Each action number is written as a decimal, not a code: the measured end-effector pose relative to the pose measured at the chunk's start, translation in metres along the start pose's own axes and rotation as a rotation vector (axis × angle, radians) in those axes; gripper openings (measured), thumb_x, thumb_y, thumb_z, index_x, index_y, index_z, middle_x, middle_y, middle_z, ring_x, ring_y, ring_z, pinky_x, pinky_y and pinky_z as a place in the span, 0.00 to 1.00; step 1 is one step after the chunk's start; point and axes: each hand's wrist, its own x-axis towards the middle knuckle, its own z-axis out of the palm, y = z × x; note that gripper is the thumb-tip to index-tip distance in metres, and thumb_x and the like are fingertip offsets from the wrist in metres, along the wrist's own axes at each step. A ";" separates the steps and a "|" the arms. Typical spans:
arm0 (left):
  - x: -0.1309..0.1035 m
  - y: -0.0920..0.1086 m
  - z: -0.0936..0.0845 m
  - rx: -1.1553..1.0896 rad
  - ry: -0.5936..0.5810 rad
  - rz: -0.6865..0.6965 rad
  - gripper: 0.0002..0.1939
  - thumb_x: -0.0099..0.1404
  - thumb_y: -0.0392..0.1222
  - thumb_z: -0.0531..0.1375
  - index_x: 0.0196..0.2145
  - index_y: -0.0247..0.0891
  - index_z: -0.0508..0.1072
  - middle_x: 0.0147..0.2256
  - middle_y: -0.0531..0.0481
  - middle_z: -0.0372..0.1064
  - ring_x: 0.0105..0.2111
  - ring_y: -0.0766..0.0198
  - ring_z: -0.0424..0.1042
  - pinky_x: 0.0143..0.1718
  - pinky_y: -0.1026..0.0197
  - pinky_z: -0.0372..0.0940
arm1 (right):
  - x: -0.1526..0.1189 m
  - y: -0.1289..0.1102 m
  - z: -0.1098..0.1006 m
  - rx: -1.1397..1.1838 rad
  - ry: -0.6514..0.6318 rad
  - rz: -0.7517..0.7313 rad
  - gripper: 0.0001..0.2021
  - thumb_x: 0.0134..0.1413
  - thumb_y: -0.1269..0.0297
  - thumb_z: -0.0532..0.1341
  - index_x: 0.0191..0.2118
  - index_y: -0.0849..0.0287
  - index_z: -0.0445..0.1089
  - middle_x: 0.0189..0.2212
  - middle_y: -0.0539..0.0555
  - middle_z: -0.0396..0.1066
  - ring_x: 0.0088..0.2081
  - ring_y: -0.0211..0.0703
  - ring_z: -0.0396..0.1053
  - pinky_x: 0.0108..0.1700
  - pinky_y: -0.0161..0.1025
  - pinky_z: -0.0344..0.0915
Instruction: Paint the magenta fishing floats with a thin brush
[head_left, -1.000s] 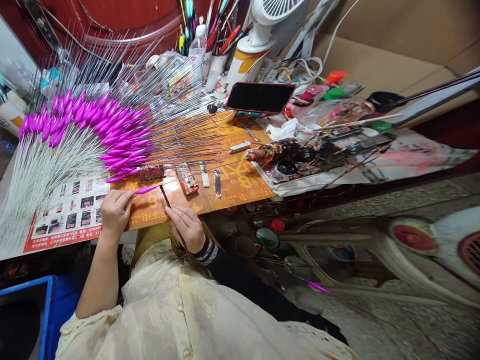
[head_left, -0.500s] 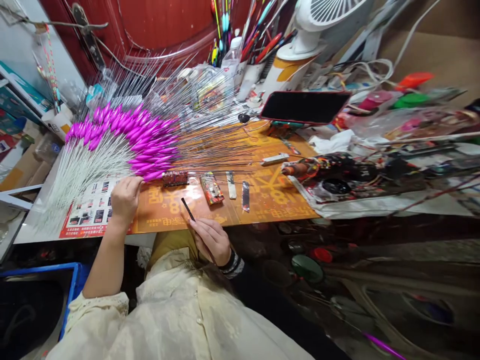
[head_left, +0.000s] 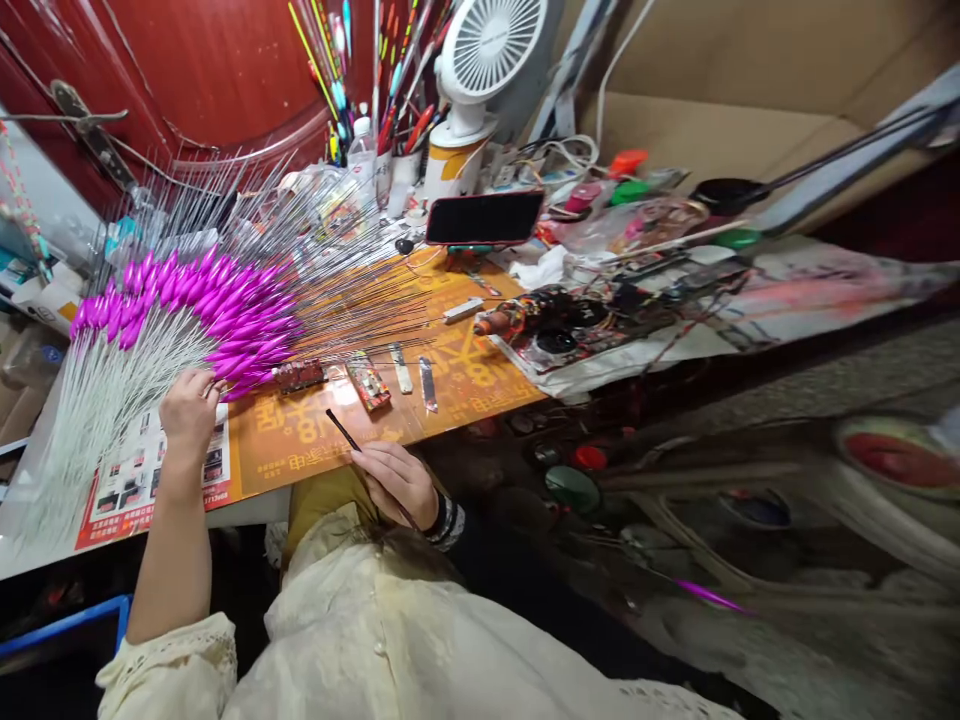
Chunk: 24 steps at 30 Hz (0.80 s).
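Observation:
A large fan of magenta fishing floats with long pale stems and thin dark tips lies on the left of the table. At its near edge my left hand is closed in a pinch on the nearest float, the grip itself partly hidden by my fingers. My right hand is closed around a slim dark paintbrush in front of the table's edge. The brush's flat dark end points up and left, towards the table, and its other end runs back under my palm.
A paint-crusted block, a dark red box and small flat strips lie on the orange sheet. Behind stand a phone and a white fan. Paint-stained tools are at the right. One magenta float is low down at right.
My view has swung to the right, so the table and floats sit further left in it. My left hand stays by the floats' near edge; my right hand still holds the brush.

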 end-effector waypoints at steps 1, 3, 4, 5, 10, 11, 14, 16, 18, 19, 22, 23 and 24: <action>-0.001 0.002 -0.004 -0.010 0.014 0.010 0.11 0.69 0.47 0.59 0.38 0.41 0.80 0.41 0.44 0.78 0.42 0.54 0.76 0.41 0.57 0.64 | 0.001 0.000 -0.004 -0.002 0.012 -0.007 0.29 0.64 0.76 0.55 0.70 0.60 0.60 0.45 0.61 0.80 0.48 0.49 0.78 0.47 0.48 0.80; -0.005 0.010 -0.014 -0.049 0.039 0.041 0.12 0.70 0.49 0.59 0.40 0.41 0.80 0.42 0.44 0.79 0.42 0.54 0.77 0.41 0.57 0.65 | 0.003 0.000 -0.015 -0.016 0.036 -0.033 0.28 0.65 0.74 0.55 0.69 0.61 0.61 0.44 0.61 0.80 0.47 0.48 0.79 0.46 0.47 0.80; -0.008 0.015 -0.019 -0.080 0.042 0.065 0.12 0.71 0.49 0.59 0.40 0.41 0.80 0.41 0.45 0.80 0.41 0.55 0.77 0.41 0.58 0.65 | 0.004 0.000 -0.021 -0.028 0.046 -0.047 0.27 0.65 0.74 0.55 0.69 0.61 0.61 0.43 0.61 0.80 0.46 0.48 0.79 0.45 0.47 0.80; -0.011 0.020 -0.024 -0.118 0.034 0.093 0.12 0.71 0.48 0.59 0.40 0.42 0.80 0.40 0.46 0.80 0.40 0.56 0.77 0.40 0.58 0.65 | 0.005 0.000 -0.028 -0.041 0.055 -0.062 0.27 0.65 0.73 0.56 0.68 0.62 0.62 0.42 0.61 0.81 0.45 0.48 0.79 0.44 0.46 0.80; -0.028 0.041 -0.034 -0.242 -0.053 0.181 0.11 0.71 0.47 0.59 0.38 0.44 0.81 0.37 0.49 0.80 0.38 0.58 0.78 0.39 0.59 0.67 | 0.010 0.010 -0.058 -0.151 0.092 -0.108 0.25 0.66 0.70 0.55 0.67 0.61 0.63 0.40 0.59 0.81 0.42 0.47 0.79 0.41 0.44 0.79; -0.031 0.043 -0.033 -0.242 -0.066 0.180 0.11 0.71 0.47 0.59 0.38 0.44 0.81 0.37 0.49 0.80 0.37 0.58 0.78 0.38 0.59 0.67 | 0.011 0.014 -0.063 -0.179 0.101 -0.104 0.25 0.66 0.70 0.55 0.67 0.60 0.63 0.40 0.59 0.81 0.42 0.47 0.79 0.41 0.44 0.79; -0.037 0.040 -0.028 -0.231 -0.090 0.167 0.11 0.70 0.47 0.59 0.37 0.44 0.81 0.37 0.49 0.80 0.37 0.58 0.78 0.36 0.59 0.66 | 0.015 0.031 -0.075 -0.269 0.122 -0.054 0.25 0.65 0.73 0.56 0.66 0.58 0.63 0.41 0.58 0.81 0.41 0.47 0.79 0.42 0.45 0.78; -0.041 0.036 -0.025 -0.221 -0.088 0.158 0.10 0.70 0.47 0.60 0.37 0.44 0.81 0.36 0.50 0.80 0.35 0.59 0.78 0.35 0.60 0.65 | 0.019 0.044 -0.080 -0.323 0.139 0.013 0.25 0.65 0.73 0.56 0.66 0.56 0.64 0.43 0.59 0.80 0.43 0.47 0.79 0.45 0.46 0.78; -0.044 0.032 -0.024 -0.211 -0.090 0.148 0.09 0.70 0.46 0.60 0.36 0.44 0.81 0.36 0.51 0.80 0.33 0.61 0.77 0.34 0.61 0.64 | 0.024 0.057 -0.081 -0.369 0.157 0.086 0.23 0.66 0.73 0.55 0.65 0.56 0.66 0.45 0.59 0.80 0.46 0.48 0.78 0.48 0.47 0.77; -0.045 0.030 -0.023 -0.206 -0.094 0.144 0.09 0.70 0.46 0.60 0.36 0.44 0.81 0.35 0.51 0.80 0.33 0.61 0.76 0.34 0.61 0.63 | 0.027 0.064 -0.081 -0.391 0.160 0.120 0.22 0.67 0.72 0.55 0.64 0.56 0.66 0.46 0.60 0.80 0.47 0.48 0.78 0.50 0.48 0.77; -0.047 0.027 -0.022 -0.193 -0.101 0.134 0.09 0.70 0.46 0.60 0.37 0.44 0.81 0.36 0.52 0.80 0.34 0.61 0.77 0.34 0.61 0.63 | 0.033 0.079 -0.079 -0.441 0.134 0.229 0.22 0.70 0.70 0.52 0.66 0.58 0.64 0.52 0.62 0.77 0.53 0.49 0.76 0.56 0.50 0.75; -0.048 0.027 -0.022 -0.194 -0.101 0.132 0.09 0.70 0.46 0.60 0.37 0.44 0.81 0.36 0.52 0.80 0.35 0.61 0.77 0.35 0.61 0.63 | 0.035 0.082 -0.078 -0.447 0.121 0.263 0.23 0.70 0.69 0.52 0.67 0.59 0.62 0.55 0.62 0.76 0.55 0.49 0.75 0.58 0.50 0.74; -0.048 0.027 -0.021 -0.197 -0.103 0.131 0.10 0.70 0.47 0.60 0.38 0.44 0.80 0.36 0.52 0.80 0.35 0.61 0.77 0.35 0.61 0.63 | 0.036 0.084 -0.077 -0.451 0.107 0.294 0.24 0.71 0.68 0.51 0.69 0.60 0.60 0.57 0.63 0.74 0.57 0.50 0.74 0.60 0.50 0.73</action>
